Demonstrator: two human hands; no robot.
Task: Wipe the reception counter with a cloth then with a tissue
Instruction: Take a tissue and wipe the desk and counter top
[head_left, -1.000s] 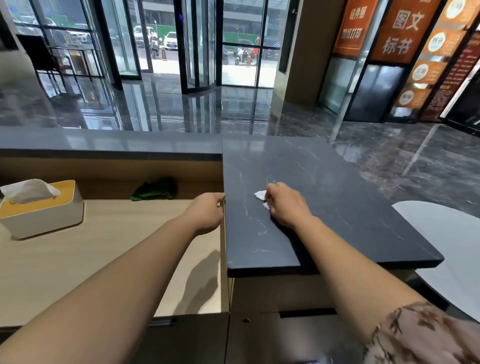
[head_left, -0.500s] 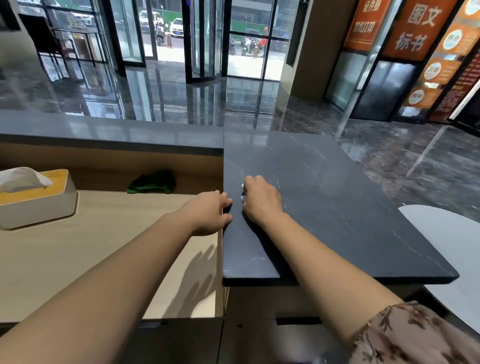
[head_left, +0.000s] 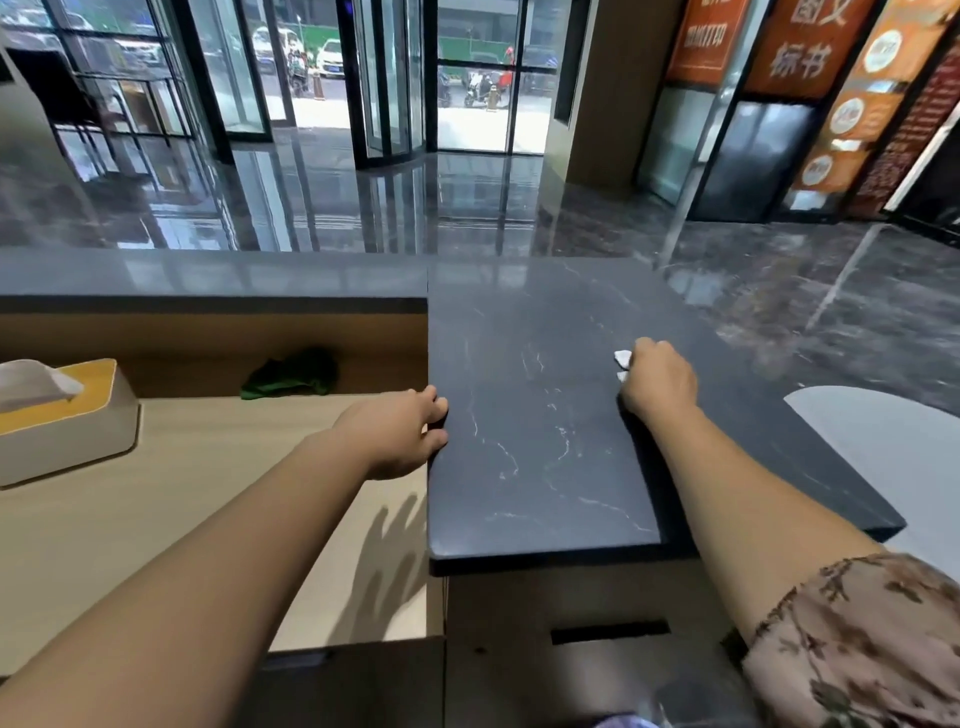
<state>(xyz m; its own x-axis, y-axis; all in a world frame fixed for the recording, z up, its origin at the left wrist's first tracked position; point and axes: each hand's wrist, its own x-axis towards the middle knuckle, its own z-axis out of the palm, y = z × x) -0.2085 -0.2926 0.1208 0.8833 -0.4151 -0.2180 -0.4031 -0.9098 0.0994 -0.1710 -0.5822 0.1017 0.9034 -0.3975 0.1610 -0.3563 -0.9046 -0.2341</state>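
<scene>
Crumpled tissue (head_left: 622, 358), apparently, on veined dark counter (head_left: 519, 415)

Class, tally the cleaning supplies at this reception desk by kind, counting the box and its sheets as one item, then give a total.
Tissue boxes: 1, the tissue box on the lower desk.
Green cloths: 1, the cloth at the desk's back.
Loose tissues: 1, the tissue gripped by the right hand on the counter.
Total: 3
</scene>
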